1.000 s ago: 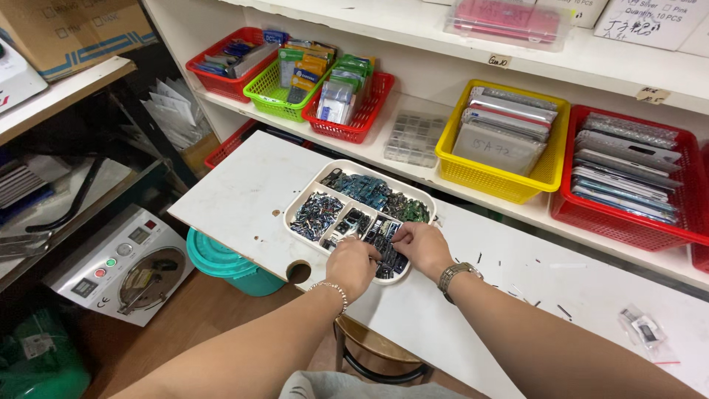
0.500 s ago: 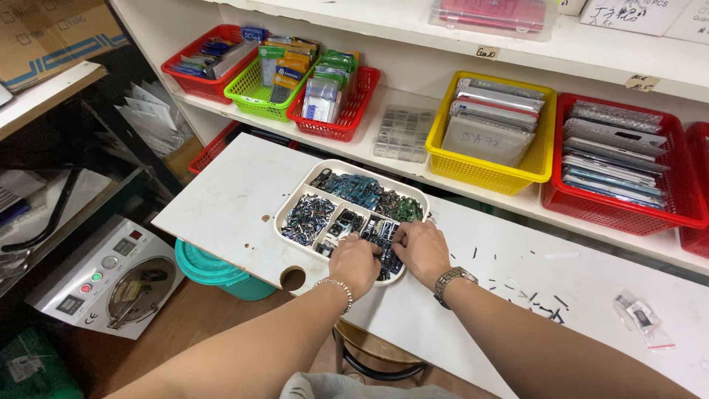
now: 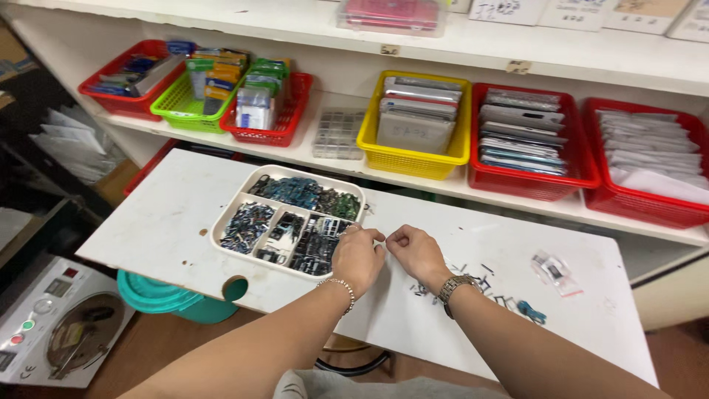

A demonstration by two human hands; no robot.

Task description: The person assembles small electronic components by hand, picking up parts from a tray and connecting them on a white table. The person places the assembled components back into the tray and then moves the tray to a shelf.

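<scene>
A white divided tray (image 3: 309,174) lies on the white table (image 3: 170,222), with small dark and green electronic parts in its compartments. My left hand (image 3: 357,257), with a bead bracelet at the wrist, rests at the tray's near right corner, fingers curled shut. My right hand (image 3: 415,251), with a wristwatch, sits just right of it on the table, fingers also pinched. The fingertips of both hands meet at the tray's right edge. Whether a tiny part is pinched between them is too small to tell.
Loose small parts (image 3: 473,284) and a clear little bag (image 3: 552,269) lie on the table to the right. The shelf behind holds a yellow basket (image 3: 413,159), red baskets (image 3: 532,181) and a green basket (image 3: 181,114). A teal bucket (image 3: 159,295) stands under the table and a grey machine (image 3: 59,325) at lower left.
Both hands have drawn right, from over the tray's near right compartment to its right edge, fingertips now pinched together. The view has shifted right.
</scene>
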